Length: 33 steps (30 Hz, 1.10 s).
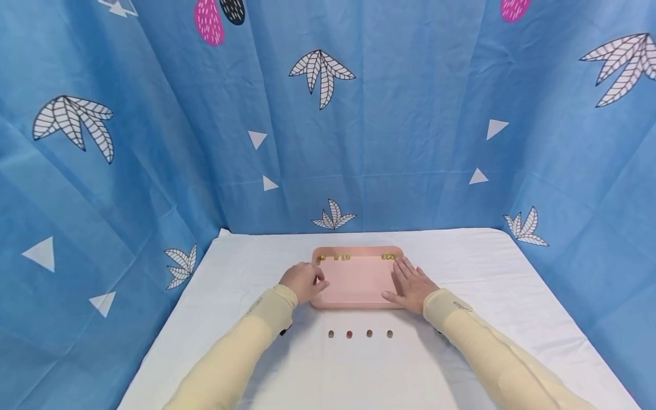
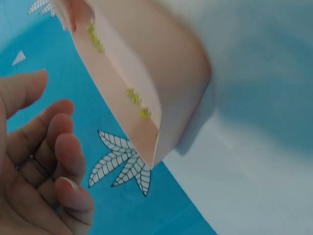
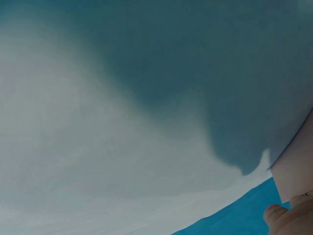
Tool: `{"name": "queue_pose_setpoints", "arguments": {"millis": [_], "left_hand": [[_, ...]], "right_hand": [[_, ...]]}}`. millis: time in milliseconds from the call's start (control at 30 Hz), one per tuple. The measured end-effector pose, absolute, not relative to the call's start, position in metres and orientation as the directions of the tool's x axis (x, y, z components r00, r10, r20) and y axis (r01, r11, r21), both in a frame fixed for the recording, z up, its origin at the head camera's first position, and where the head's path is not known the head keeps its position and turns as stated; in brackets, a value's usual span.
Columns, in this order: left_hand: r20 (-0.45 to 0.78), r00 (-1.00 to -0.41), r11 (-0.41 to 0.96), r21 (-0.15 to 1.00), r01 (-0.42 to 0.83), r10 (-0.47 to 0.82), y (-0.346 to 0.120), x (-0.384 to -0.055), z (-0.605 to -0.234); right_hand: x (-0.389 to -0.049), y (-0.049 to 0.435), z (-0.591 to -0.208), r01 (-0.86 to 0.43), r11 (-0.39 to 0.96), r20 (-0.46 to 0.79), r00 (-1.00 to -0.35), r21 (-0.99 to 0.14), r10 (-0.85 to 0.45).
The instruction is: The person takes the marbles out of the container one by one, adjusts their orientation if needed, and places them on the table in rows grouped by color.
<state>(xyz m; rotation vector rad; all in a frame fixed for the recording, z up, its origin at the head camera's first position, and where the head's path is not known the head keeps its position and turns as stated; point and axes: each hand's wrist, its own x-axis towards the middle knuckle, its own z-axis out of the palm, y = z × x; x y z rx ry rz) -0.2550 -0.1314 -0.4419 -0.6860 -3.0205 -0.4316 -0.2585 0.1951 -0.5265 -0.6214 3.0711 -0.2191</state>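
A shallow pink rectangular tray point(image 1: 357, 282) lies between my hands. Small yellow-green glassy beads point(image 1: 388, 257) sit in groups along its far wall; the left wrist view shows more such beads point(image 2: 133, 96) inside. My left hand point(image 1: 303, 281) is at the tray's left edge. Its fingers are loosely bent, and nothing is between them and the thumb. On the right, my right hand point(image 1: 413, 286) lies along the tray's rim with fingers fairly straight and thumb spread. Only some fingertips point(image 3: 276, 214) and a bit of tray wall show in the right wrist view.
Several small round pieces point(image 1: 349, 334), greyish and reddish, lie in a row on the white tablecloth point(image 1: 256, 256) in front of the tray. A blue patterned curtain point(image 1: 410, 114) hangs behind the table and on both sides.
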Motion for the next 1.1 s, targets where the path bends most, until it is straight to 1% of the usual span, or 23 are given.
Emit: {"name": "queue_pose_setpoints", "arguments": {"millis": [200,500,733,833,1100], "left_hand": [[0.021,-0.945,0.923,0.208,0.324,0.327,-0.124,-0.286,-0.437],[-0.040,-0.972,0.963,0.152,0.224,0.232,-0.110,-0.318,-0.443],[-0.097,-0.986,0.988,0.091,0.127,0.136,-0.099,-0.334,-0.446],[-0.103,-0.988,0.992,0.063,0.107,0.113,-0.097,-0.340,-0.451],[-0.108,-0.990,0.994,0.072,0.078,0.085,-0.097,-0.352,-0.463]], "right_hand": [[-0.259,0.196,-0.527,-0.378,0.911,0.038,-0.926,-0.163,-0.377],[-0.259,0.196,-0.533,-0.378,0.908,0.036,-0.925,-0.180,-0.378],[-0.260,0.196,-0.534,-0.378,0.908,0.054,-0.926,-0.180,-0.374],[-0.259,0.196,-0.534,-0.375,0.908,0.053,-0.927,-0.185,-0.372],[-0.257,0.195,-0.534,-0.375,0.911,0.055,-0.927,-0.173,-0.371]]}}
